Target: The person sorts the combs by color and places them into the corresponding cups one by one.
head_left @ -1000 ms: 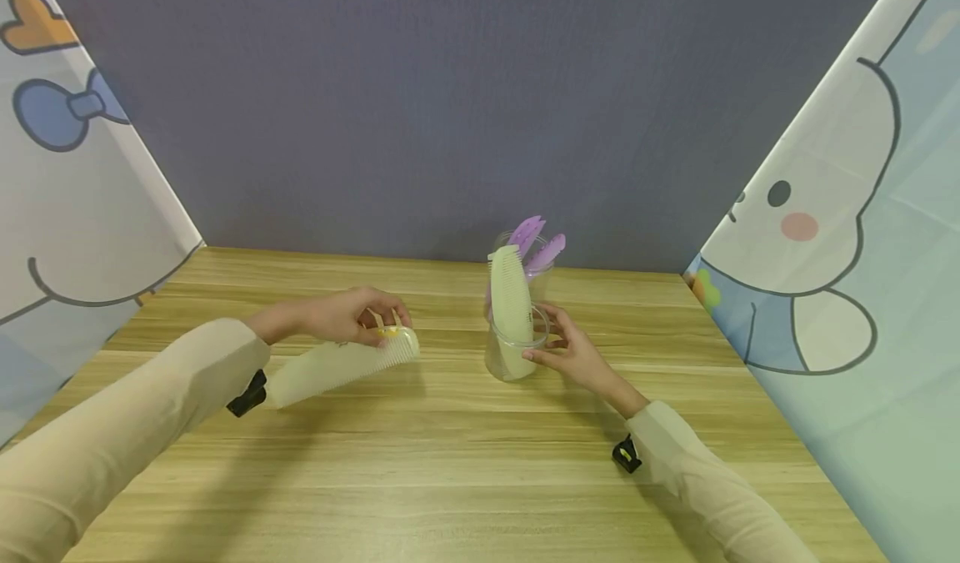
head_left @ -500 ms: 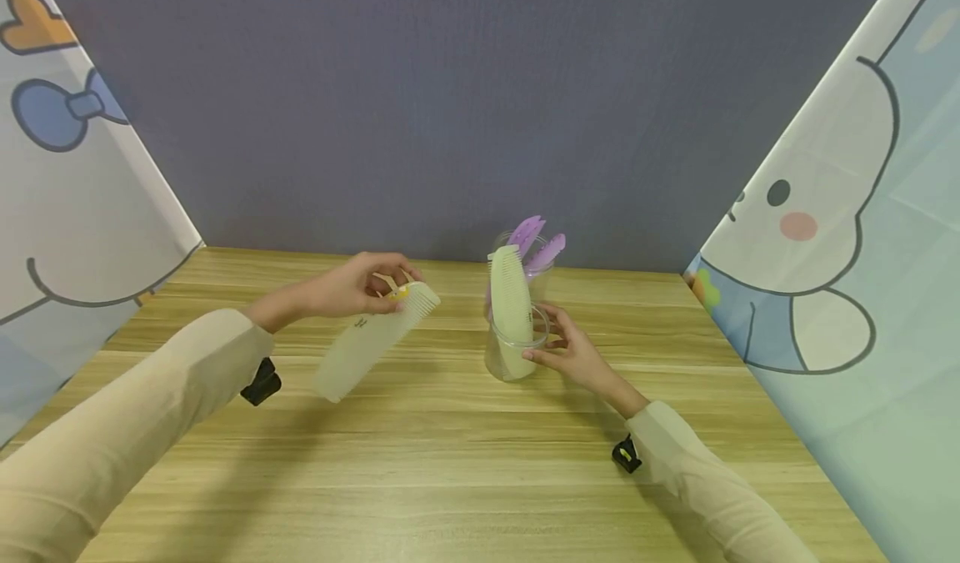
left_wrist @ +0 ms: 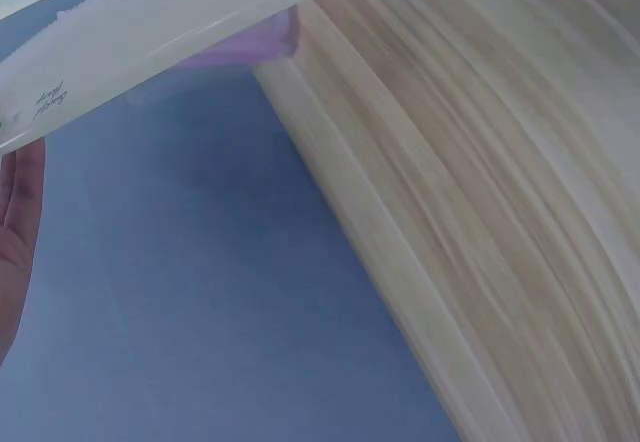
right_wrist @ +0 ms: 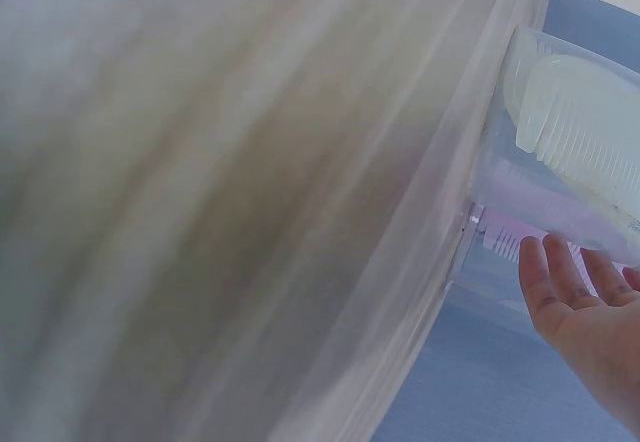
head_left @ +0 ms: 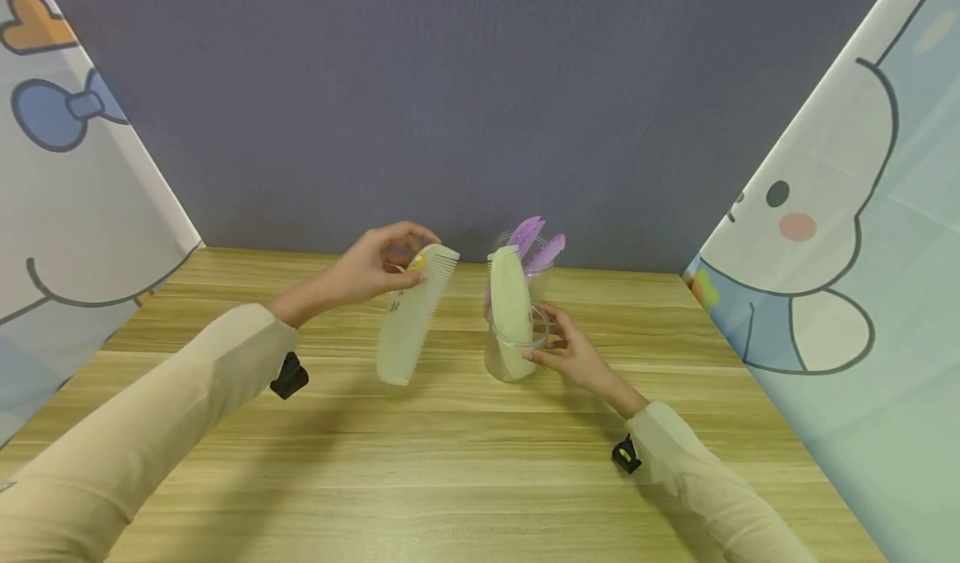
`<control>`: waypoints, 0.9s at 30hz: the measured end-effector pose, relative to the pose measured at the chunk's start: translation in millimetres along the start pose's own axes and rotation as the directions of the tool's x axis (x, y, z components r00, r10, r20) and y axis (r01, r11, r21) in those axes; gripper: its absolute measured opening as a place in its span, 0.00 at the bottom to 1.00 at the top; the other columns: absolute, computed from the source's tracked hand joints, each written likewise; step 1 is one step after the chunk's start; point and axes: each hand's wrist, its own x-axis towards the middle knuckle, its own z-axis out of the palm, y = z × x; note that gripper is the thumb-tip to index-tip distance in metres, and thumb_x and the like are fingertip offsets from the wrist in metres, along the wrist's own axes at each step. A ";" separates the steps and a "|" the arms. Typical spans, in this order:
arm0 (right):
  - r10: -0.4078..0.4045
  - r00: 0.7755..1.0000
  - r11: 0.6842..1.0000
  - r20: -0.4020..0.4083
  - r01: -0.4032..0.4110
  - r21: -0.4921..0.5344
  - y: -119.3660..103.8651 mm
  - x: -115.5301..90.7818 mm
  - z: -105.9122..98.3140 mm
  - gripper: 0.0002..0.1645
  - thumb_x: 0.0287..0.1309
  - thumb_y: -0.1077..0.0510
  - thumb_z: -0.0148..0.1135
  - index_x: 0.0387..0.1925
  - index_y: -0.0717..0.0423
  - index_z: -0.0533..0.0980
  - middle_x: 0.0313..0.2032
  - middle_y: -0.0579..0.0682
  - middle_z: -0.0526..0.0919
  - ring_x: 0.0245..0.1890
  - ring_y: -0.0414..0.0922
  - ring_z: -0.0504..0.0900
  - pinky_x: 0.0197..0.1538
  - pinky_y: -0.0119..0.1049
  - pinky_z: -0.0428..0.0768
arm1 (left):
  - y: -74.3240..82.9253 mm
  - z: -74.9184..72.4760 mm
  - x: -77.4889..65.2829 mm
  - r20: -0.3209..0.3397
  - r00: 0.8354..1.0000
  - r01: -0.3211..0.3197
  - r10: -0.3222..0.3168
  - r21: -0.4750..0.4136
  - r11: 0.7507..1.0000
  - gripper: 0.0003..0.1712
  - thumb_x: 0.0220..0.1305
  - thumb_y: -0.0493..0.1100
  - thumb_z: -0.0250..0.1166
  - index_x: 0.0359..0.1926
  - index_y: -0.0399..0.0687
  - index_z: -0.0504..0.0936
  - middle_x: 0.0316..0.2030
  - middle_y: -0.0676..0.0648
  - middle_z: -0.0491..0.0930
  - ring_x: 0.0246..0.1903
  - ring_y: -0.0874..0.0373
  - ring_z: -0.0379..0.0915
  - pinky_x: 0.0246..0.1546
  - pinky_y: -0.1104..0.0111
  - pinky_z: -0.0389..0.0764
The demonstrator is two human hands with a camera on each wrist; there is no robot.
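My left hand (head_left: 363,267) pinches a pale yellow-green comb (head_left: 412,329) by its upper end. The comb hangs above the table, tilted, with its teeth to the right; its broad face crosses the top of the left wrist view. To the right, a clear plastic cup (head_left: 493,361) stands upright with a second pale comb (head_left: 512,296) leaning inside it, sticking out above the rim. My right hand (head_left: 573,350) holds this cup from its right side, thumb in front and fingers behind. In the right wrist view, the fingers (right_wrist: 541,280) reach along the cup wall.
Right behind the front cup stands another clear cup (head_left: 545,286) holding purple combs (head_left: 546,253). All of it is on a wood-grain table (head_left: 465,463), backed by a dark grey panel (head_left: 450,113). Cartoon-printed side panels (head_left: 810,238) border the table left and right.
My left hand has lifted the comb off the table and carried it up and right, turning it from nearly flat to steeply upright. My right hand and both cups have stayed put.
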 end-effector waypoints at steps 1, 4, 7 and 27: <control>0.000 1.000 1.000 0.000 0.000 0.000 -0.4 -0.1 0.0 0.44 0.47 0.69 0.65 0.63 0.68 0.54 0.58 0.69 0.66 0.52 0.64 0.72 0.51 0.58 0.73 | 0.8 0.5 1.5 -0.016 1.000 -0.010 0.010 -0.001 1.000 0.24 0.57 0.35 0.62 0.56 0.43 0.69 0.37 0.41 0.75 0.36 0.53 0.80 0.31 0.67 0.82; -0.005 1.000 1.000 0.000 0.005 0.001 -0.8 -0.2 0.1 0.44 0.47 0.69 0.65 0.63 0.68 0.54 0.58 0.69 0.66 0.52 0.64 0.72 0.51 0.58 0.73 | 4.6 1.7 5.8 -0.076 0.997 -0.033 0.032 -0.002 0.999 0.24 0.57 0.35 0.63 0.56 0.43 0.70 0.37 0.42 0.74 0.36 0.53 0.81 0.32 0.66 0.82; -0.007 1.000 1.000 -0.001 0.007 0.004 -0.8 -0.3 0.2 0.44 0.47 0.69 0.65 0.63 0.69 0.54 0.58 0.69 0.66 0.52 0.64 0.72 0.51 0.58 0.73 | 9.8 2.8 9.9 -0.134 0.990 -0.041 0.039 -0.010 0.999 0.24 0.56 0.35 0.63 0.55 0.44 0.70 0.37 0.42 0.73 0.36 0.53 0.81 0.32 0.66 0.82; -0.025 1.000 1.000 -0.004 0.025 0.010 4.2 0.3 1.1 0.44 0.47 0.70 0.65 0.63 0.69 0.54 0.57 0.71 0.67 0.52 0.65 0.71 0.51 0.59 0.73 | 60.3 23.2 33.5 -0.436 0.895 -0.153 0.093 -0.106 0.982 0.24 0.55 0.28 0.61 0.53 0.32 0.68 0.38 0.35 0.73 0.33 0.49 0.80 0.32 0.69 0.82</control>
